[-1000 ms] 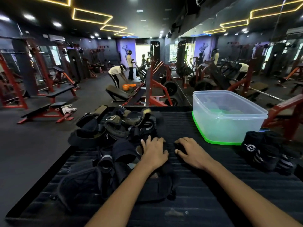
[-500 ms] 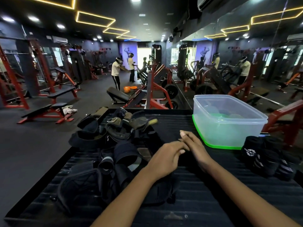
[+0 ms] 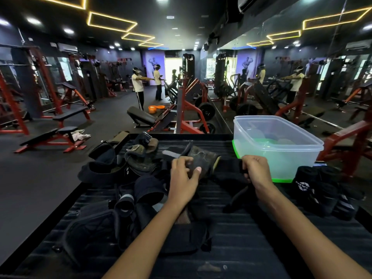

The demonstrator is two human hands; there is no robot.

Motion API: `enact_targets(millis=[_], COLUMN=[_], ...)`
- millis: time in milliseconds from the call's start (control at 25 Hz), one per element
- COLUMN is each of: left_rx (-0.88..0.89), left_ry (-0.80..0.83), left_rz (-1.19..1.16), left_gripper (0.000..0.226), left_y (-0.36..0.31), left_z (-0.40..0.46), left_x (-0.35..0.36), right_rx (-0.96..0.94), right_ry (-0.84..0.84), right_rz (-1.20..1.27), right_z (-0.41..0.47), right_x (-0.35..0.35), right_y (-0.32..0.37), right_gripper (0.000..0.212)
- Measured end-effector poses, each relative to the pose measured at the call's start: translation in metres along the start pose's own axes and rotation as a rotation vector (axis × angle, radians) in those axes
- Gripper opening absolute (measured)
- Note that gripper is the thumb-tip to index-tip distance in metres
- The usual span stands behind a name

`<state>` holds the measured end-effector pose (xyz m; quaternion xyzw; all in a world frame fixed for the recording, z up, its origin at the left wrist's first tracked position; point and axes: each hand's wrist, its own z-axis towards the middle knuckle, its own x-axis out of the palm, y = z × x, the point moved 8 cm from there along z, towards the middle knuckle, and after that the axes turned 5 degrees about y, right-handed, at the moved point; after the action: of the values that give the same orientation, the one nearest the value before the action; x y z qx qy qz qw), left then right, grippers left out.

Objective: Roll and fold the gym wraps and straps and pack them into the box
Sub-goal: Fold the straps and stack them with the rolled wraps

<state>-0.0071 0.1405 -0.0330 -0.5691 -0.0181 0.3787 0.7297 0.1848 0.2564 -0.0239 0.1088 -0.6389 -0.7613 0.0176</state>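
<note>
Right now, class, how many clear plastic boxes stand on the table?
1. The clear plastic box stands at the table's far right, just beyond the right hand, on a green lid. No other box shows, though the strap pile could hide small items.

The left half of the ribbed black table [image 3: 251, 244] was crowded by a heap of loose straps and wraps [image 3: 128, 174], which blocked any low passage from the near left corner up to the far edge. On the right, the way was closed by the translucent plastic box [image 3: 277, 146] at the far side and by a cluster of rolled wraps [image 3: 322, 196] just beside it, near the right edge. A bare strip of table was left between heap and rolls, but it was spanned by a strap [image 3: 225, 166] held between the left hand [image 3: 183, 178] and right hand [image 3: 255, 170]. Bare surface was left along the near edge. The box was open from above.
</note>
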Motion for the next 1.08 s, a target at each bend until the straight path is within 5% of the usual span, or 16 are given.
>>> enact_targets(millis=[120,240,480,560,680,840,1000,1080], left_rx=[-0.169,-0.168,-0.087,-0.041,-0.095,-0.352,-0.583,-0.607], left_ry=[-0.029,0.024,0.022,0.048,0.118,0.330,0.450,0.416], left_rz=[0.058,0.056,0.143,0.056,-0.176,-0.734,-0.672,-0.642], left_gripper=[0.062,0.075,0.010,0.011,0.014,0.015,0.057,0.058], left_y=[0.012,0.013,0.018,0.014,0.010,0.011,0.028,0.035], left_z=[0.003,0.017,0.033,0.030,0.024,0.011,-0.004,-0.001], left_x=[-0.006,-0.005,0.001,0.004,0.012,0.035,0.049,0.049], right_rx=[-0.111,-0.217,-0.309,-0.261,-0.061,0.118,0.231,0.266], right_ry=[-0.186,-0.296,-0.131,0.030,0.196,0.053,0.150,0.239], right_rz=[-0.306,-0.412,-0.940,-0.991,-0.605,0.007,0.421,0.467], right_z=[-0.004,-0.013,-0.017,-0.014,-0.003,0.008,0.000,-0.007], right_x=[-0.023,-0.031,-0.003,0.011,0.017,0.000,0.008,0.017], right_y=[0.013,0.025,0.031,0.017,-0.011,-0.025,-0.021,-0.017], right_gripper=[0.038,0.051,0.054,0.059,0.065,0.026,0.025,0.021])
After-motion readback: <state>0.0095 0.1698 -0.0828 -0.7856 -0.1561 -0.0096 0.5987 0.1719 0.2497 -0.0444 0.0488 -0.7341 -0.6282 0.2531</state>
